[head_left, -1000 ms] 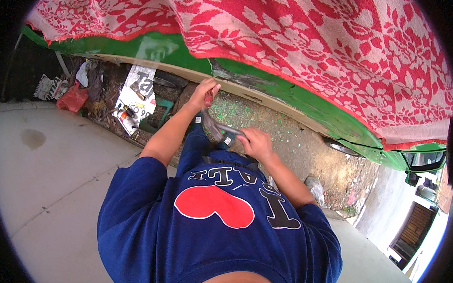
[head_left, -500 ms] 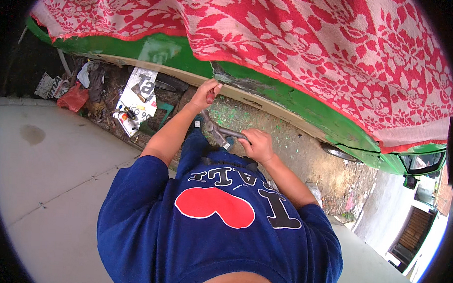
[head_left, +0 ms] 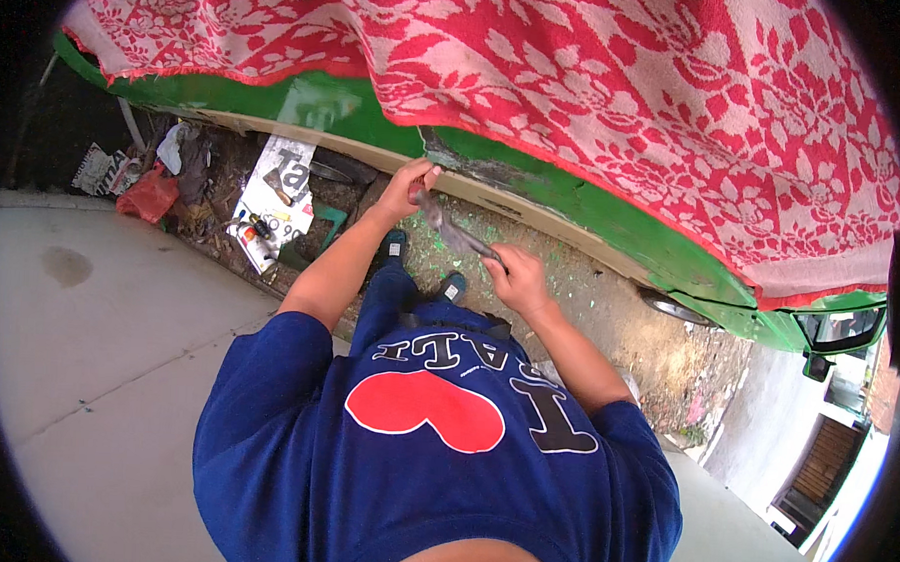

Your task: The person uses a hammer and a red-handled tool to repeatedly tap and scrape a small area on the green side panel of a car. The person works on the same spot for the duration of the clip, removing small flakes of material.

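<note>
My left hand (head_left: 404, 188) is closed on a short red-handled tool (head_left: 416, 191), largely hidden now, just below a cracked, dark patch (head_left: 445, 149) on the lower green car panel (head_left: 557, 201). My right hand (head_left: 515, 279) grips the handle of a metal hammer (head_left: 450, 231). Its blurred head is at the red-handled tool, by my left fingers; whether they touch I cannot tell. Beneath the hands are my shoes (head_left: 452, 287) and ground flecked with green bits (head_left: 491, 233).
A red-and-pink floral cloth (head_left: 625, 99) drapes over the car. At left lie a white signboard (head_left: 287, 173) with small tools on it, a red plastic bag (head_left: 148, 193) and debris. Pale concrete (head_left: 120, 349) is behind me. Right are a car wheel (head_left: 677, 307) and side mirror (head_left: 816, 363).
The hammer head has swung up from over my feet to the red-handled tool in my left hand. My right hand moved slightly; my left hand stayed nearly in place.
</note>
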Tool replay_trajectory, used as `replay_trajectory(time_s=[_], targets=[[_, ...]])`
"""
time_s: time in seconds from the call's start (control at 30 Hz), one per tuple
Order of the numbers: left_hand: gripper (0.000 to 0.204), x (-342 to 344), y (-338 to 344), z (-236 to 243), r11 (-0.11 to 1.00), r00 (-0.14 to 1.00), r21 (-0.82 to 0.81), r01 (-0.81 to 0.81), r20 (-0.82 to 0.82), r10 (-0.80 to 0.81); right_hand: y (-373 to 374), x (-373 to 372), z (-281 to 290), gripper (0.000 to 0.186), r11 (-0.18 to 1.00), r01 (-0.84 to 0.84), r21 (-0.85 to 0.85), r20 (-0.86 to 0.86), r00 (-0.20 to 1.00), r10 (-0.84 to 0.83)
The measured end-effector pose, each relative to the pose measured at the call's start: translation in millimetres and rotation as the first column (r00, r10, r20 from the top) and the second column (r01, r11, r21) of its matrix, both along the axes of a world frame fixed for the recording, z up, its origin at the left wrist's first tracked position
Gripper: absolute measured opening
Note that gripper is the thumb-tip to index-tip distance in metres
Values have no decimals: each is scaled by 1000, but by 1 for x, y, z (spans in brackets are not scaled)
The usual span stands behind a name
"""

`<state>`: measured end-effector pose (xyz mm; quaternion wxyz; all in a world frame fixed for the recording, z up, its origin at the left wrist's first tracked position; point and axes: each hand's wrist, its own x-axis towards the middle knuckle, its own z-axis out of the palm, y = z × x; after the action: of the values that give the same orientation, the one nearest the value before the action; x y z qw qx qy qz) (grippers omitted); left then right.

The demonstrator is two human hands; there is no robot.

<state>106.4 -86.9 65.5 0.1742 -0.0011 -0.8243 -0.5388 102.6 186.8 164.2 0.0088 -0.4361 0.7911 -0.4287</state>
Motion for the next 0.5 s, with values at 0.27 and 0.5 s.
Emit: replay_trajectory(time_s=[0.27,0.5], targets=[[29,-13,4,9,999,999,2,-52,-6,52,-14,2,1,23,1000,2,25,-30,1000,-1],[30,-15,2,-8,983,992,143,-115,-42,122,-19,-6,1,22,999,39,-37,-42,998,-40]])
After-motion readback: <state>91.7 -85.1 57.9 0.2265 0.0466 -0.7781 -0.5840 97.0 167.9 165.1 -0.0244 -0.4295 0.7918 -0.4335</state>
